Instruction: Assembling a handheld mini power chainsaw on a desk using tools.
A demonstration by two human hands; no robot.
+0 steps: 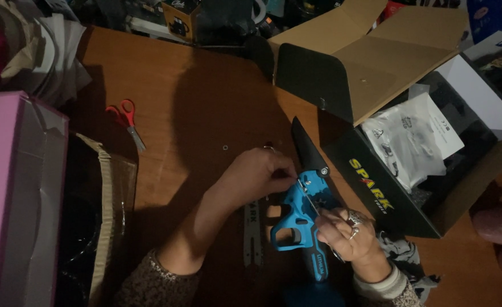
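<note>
Tool: blue handheld power saw (pixel 303 219) flat on brown table (pixel 171 85), lying at 6 o'clock of the open box, black guard tip (pixel 305 145) aimed toward 12 o'clock; laid on its side, probably so the upper housing faces up for the fingers.
Left hand (pixel 256 173): at 9 o'clock of the saw's top end, fingertips pressed together on something small at the housing (too dim to name), likely steadying that spot.
Right hand (pixel 350 233): at 3 o'clock of the handle, ringed fingers pinching a thin metal rod (pixel 312 202) slanted up toward the same spot; slim shaft suits a small fastener.
Bar: grey saw bar (pixel 252 233) parked at 9 o'clock of the handle, just beside it, out of the way.
Box: open cardboard box (pixel 410 142) at 2 o'clock, white bagged leaflets (pixel 413 136) inside.
Scissors: red scissors (pixel 127 122) well apart at 10 o'clock.
Washer: small ring (pixel 226 148) near 11 o'clock of the left hand (loose on the wood).
</note>
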